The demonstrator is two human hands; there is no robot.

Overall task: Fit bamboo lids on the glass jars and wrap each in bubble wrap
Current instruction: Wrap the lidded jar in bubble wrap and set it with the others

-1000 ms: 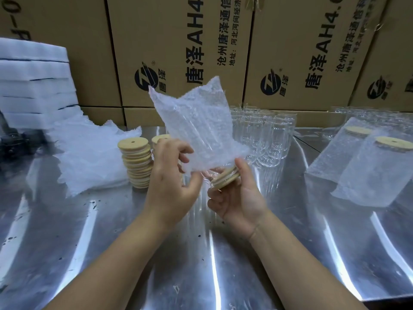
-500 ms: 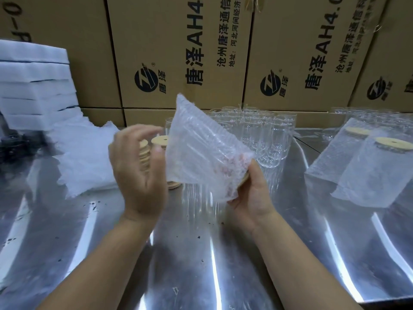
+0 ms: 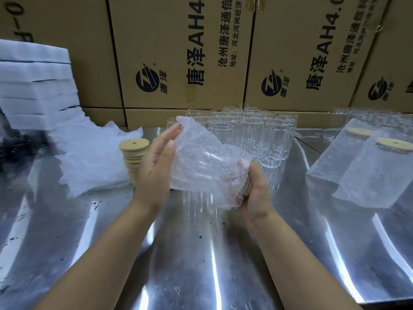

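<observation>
While holding glass jar (image 3: 201, 168) tilted above table (image 3: 201, 265), presses bubble wrap (image 3: 190, 133) round it w/ L hand (image 3: 156, 168), fingers straight; grips lidded end w/ R hand (image 3: 257, 195), fingers curled. Lid stack (image 3: 133, 153) just L of L hand; bare jars (image 3: 257, 130) behind hands.

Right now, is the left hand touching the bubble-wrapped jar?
Touching. Head view: the left hand lies with straight fingers and thumb flat against the bubble-wrapped jar, with no gap visible.

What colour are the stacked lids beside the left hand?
Pale tan, natural bamboo. The stack of lids shows best in the head view, the only one.
</observation>
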